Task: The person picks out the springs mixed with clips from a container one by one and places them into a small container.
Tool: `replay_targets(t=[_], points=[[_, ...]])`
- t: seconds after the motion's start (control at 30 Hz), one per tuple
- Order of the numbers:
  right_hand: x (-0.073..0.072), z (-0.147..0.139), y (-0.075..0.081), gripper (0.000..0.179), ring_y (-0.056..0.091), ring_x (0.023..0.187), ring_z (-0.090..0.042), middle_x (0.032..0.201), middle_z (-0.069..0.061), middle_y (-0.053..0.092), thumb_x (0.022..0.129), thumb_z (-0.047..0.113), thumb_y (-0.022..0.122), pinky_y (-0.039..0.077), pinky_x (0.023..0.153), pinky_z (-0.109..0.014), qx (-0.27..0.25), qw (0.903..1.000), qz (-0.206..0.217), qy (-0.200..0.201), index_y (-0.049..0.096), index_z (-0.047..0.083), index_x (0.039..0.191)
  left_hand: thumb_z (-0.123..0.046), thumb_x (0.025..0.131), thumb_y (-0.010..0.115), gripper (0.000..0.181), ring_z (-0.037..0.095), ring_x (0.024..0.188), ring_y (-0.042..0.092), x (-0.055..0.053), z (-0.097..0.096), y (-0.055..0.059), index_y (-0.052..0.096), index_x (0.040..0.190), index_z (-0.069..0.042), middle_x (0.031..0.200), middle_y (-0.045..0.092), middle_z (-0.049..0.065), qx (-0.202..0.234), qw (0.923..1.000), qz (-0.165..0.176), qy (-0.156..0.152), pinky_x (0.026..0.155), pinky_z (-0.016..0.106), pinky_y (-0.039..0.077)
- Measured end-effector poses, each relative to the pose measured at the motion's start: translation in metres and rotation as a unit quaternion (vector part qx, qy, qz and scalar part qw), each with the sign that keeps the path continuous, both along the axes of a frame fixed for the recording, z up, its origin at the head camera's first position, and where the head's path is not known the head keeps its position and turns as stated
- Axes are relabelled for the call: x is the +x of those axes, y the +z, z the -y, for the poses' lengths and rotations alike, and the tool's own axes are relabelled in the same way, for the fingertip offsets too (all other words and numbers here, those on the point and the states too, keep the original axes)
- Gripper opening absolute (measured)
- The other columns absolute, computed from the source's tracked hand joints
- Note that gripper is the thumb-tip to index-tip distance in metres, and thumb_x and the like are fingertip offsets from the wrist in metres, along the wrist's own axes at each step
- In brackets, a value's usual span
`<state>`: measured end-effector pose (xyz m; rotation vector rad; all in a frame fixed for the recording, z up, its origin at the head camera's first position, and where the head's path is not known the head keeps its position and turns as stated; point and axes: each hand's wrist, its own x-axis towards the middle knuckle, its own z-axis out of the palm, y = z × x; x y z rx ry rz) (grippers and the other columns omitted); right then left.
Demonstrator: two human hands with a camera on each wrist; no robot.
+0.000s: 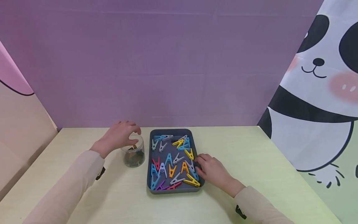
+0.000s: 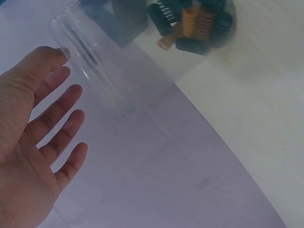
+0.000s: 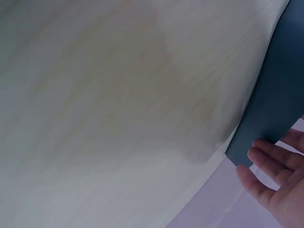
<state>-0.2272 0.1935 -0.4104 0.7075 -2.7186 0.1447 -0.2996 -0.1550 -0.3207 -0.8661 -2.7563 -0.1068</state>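
Observation:
My left hand [image 1: 118, 137] is over the mouth of a clear jar [image 1: 142, 146], fingers spread and gently bent. In the left wrist view its thumb is by the jar's rim, with the other fingers apart and nothing between them. Green and orange coil springs [image 2: 190, 21] lie at the bottom of the jar. My right hand [image 1: 213, 172] rests against the right side of a dark grey tray [image 1: 173, 192]. Its fingertips [image 3: 259, 154] touch the tray's outer wall in the right wrist view. Plastic clothespins [image 1: 191, 182] in several colours lie scattered in the tray.
A pale wood-look table [image 1: 117, 202] carries the jar and the tray, the jar just left of the tray. Behind it rises a purple backdrop [image 1: 167, 68]. A panda print [image 1: 316, 102] covers the panel on the right.

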Motion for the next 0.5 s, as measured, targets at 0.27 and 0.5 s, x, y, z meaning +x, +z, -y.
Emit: replay_targets(t=[0.27,0.5], points=[[0.0,-0.001,0.0,0.026,0.059,0.092,-0.019,0.104,-0.006,0.062,0.081,0.023,0.065,0.052,0.079,-0.034,0.001,1.0,0.001,0.0,0.063,0.008,0.101,-0.031,0.076,0.072,0.025,0.025,0.104,0.052,0.001,-0.021,0.006,0.066,0.098,-0.021,0.106,0.063,0.001,-0.006,0.9996,0.021,0.016,0.096,0.048,0.037],[0.0,0.0,0.0,0.026,0.059,0.092,-0.018,0.105,-0.006,0.062,0.081,0.023,0.066,0.052,0.079,-0.034,0.0,1.0,0.002,-0.001,0.063,0.008,0.102,-0.035,0.077,0.071,0.027,0.024,0.108,0.052,0.001,-0.041,0.006,0.066,0.1,-0.023,0.111,0.063,0.0,-0.024,0.9993,0.024,0.017,0.099,0.047,0.036]])
